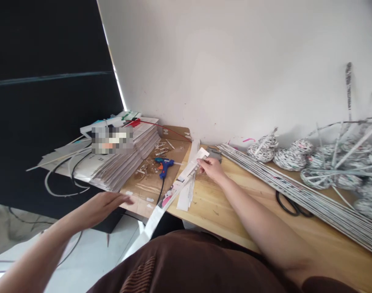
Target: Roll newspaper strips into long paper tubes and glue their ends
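Observation:
A long printed paper strip runs from the table down over the front edge to my lap. My right hand pinches its far end between thumb and fingers. To the left of the strip, my left hand hovers over the table's front edge with its fingers stretched out, holding nothing. Beneath the long strip lie more white paper strips. A blue glue gun rests on the brown cardboard, its black cord trailing toward the front edge.
At the left stands a tall stack of paper. Long thin paper rods stretch across the right side, with black scissors handles beside them. Woven paper bundles sit along the wall.

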The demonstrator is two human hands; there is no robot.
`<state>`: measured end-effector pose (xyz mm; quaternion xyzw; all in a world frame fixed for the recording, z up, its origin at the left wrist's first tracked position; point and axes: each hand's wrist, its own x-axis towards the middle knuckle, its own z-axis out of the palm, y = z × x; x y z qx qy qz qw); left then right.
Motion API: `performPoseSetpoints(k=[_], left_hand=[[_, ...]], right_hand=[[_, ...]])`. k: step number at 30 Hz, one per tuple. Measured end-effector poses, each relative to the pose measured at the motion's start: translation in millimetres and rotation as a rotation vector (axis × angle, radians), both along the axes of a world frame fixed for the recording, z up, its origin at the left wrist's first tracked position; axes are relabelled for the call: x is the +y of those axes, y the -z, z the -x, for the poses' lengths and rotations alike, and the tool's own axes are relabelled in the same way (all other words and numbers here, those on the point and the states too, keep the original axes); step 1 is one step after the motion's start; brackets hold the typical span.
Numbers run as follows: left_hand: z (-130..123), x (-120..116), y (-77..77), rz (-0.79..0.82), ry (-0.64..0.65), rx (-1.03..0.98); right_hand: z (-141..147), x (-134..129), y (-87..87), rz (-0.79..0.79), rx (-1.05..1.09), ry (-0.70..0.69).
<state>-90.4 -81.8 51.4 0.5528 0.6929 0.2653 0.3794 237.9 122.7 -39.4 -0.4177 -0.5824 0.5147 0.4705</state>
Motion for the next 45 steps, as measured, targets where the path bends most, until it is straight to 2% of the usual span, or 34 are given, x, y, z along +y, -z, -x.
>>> performPoseSetpoints(k=[1, 5, 10, 16, 21, 23, 25, 27, 30, 32, 34, 36, 39, 45], left_hand=[[-19, 13, -5.0, -0.027, 0.105, 0.025], [-76, 65, -11.1, -0.134, 0.264, -0.191], [-114, 118, -1.5, -0.165, 0.346, -0.455], [-138, 155, 6.2, -0.166, 0.311, -0.65], [-165, 186, 14.9, -0.036, 0.212, -0.778], [-175, 197, 21.2, 0.025, 0.236, -0.836], [-181, 205, 27.5, 0.07, 0.29, -0.817], [-184, 208, 32.6, 0.086, 0.313, -0.756], [-185, 206, 37.9, 0.144, 0.299, -0.697], [-188, 202, 41.5, 0.164, 0.291, -0.72], [-194, 200, 46.0, 0.156, 0.287, -0.778], [-199, 200, 51.0, 0.151, 0.267, -0.842], [-204, 203, 57.0, 0.168, 0.225, -0.886], [-203, 211, 66.1, 0.166, 0.224, -0.891]], right_hand=[[-2, 1, 1.1, -0.023, -0.022, 0.011], [-7, 6, 4.7, -0.094, -0.083, 0.044], [-7, 7, 4.1, -0.122, -0.085, 0.084], [-5, 7, -3.4, -0.166, -0.019, 0.137], [-5, 3, -8.4, -0.218, 0.001, 0.153], [-7, 1, -10.4, -0.235, -0.003, 0.169], [-12, 0, -12.0, -0.28, -0.02, 0.221], [-19, 3, -12.5, -0.394, -0.114, 0.314], [-30, 11, -9.7, -0.556, -0.49, 0.455], [-35, 16, -5.5, -0.514, -0.784, 0.435], [-38, 19, -1.2, -0.425, -0.951, 0.36], [-38, 20, 1.6, -0.375, -0.984, 0.31], [-38, 19, 1.4, -0.338, -0.983, 0.309], [-39, 15, -2.9, -0.34, -0.962, 0.32]])
